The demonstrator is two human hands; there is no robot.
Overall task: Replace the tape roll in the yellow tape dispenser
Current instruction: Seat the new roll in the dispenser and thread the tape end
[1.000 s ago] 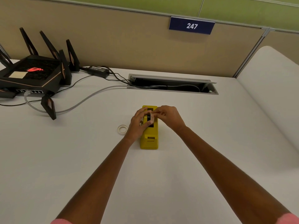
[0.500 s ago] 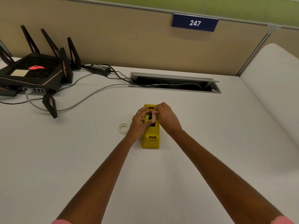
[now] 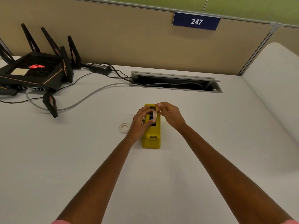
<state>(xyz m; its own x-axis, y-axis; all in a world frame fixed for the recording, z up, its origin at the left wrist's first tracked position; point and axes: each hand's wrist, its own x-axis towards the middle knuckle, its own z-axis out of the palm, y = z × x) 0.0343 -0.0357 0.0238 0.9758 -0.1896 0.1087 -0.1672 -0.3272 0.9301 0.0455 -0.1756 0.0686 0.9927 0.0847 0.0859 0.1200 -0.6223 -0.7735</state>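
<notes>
The yellow tape dispenser (image 3: 151,138) stands on the white desk, its cutter end toward me. A pale tape roll (image 3: 154,115) on a black hub sits upright in the dispenser's slot. My left hand (image 3: 140,122) wraps the dispenser's left side, thumb on the roll. My right hand (image 3: 171,114) reaches in from the right, its fingertips pinched at the roll's far top edge. A second, thin whitish tape ring (image 3: 124,127) lies flat on the desk just left of my left hand.
A black router with tall antennas (image 3: 34,73) sits at the far left, with a power brick (image 3: 101,67) and cables (image 3: 90,96) running to an open cable slot (image 3: 175,82) in the desk. A beige partition stands behind; a white curved panel (image 3: 273,88) is at the right.
Both hands stay at the dispenser. My right fingertips have shifted slightly toward the roll's far top edge, and the roll shows a bit more between the hands. The camera view has drifted slightly.
</notes>
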